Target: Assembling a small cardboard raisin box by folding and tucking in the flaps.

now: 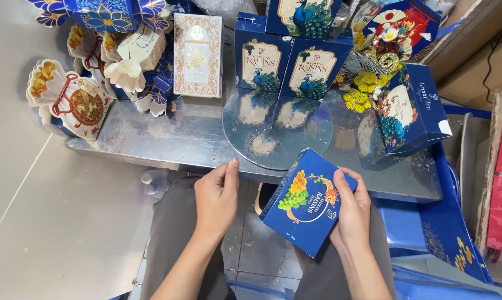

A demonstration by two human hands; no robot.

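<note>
At the upper left of the frame, fan-shaped paper ornaments [70, 100] in white, red and gold lean on the left end of the shiny metal bench [167, 139]. Just right of them stands a tall cream and gold box [197, 54]. Lower centre, the left hand [217, 197] is released, fingers loosely extended, its fingertips at the bench's near edge and holding nothing. On the bench in the centre lies a round mirrored disc [277, 136], with blue peacock boxes [287, 64] stacked behind it. Lower centre right, the right hand [352, 208] grasps the right side of a blue box printed with grapes [306, 203], tilted, below the bench edge and above the person's lap. At the upper right, a blue box [415, 108] stands tilted on the bench.
</note>
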